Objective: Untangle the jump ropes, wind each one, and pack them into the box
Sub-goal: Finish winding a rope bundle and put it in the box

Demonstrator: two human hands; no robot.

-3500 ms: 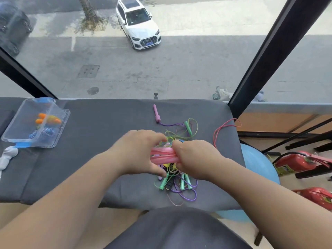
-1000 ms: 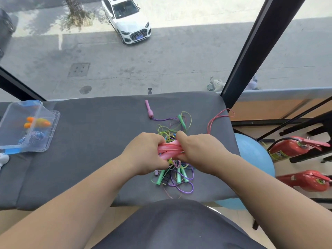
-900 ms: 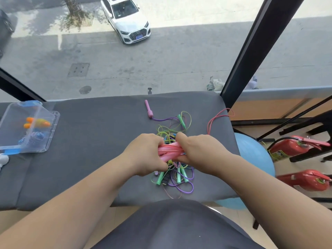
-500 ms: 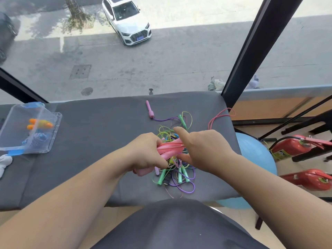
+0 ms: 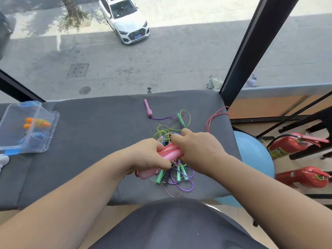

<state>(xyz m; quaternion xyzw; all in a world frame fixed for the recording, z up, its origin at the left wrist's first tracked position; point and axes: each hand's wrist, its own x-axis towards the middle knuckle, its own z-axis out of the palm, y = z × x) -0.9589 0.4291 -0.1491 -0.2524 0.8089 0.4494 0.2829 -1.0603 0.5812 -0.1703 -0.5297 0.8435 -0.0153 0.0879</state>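
No legible text — car plate (image 5: 137,37), extinguisher label (image 5: 277,151) blurred

An upstairs gym room: padded bench (image 5: 89,141), exercise ball (image 5: 251,155), street (image 5: 179,60) below.

Left hand (image 5: 149,156) and right hand (image 5: 199,148) grip, fingers curled.
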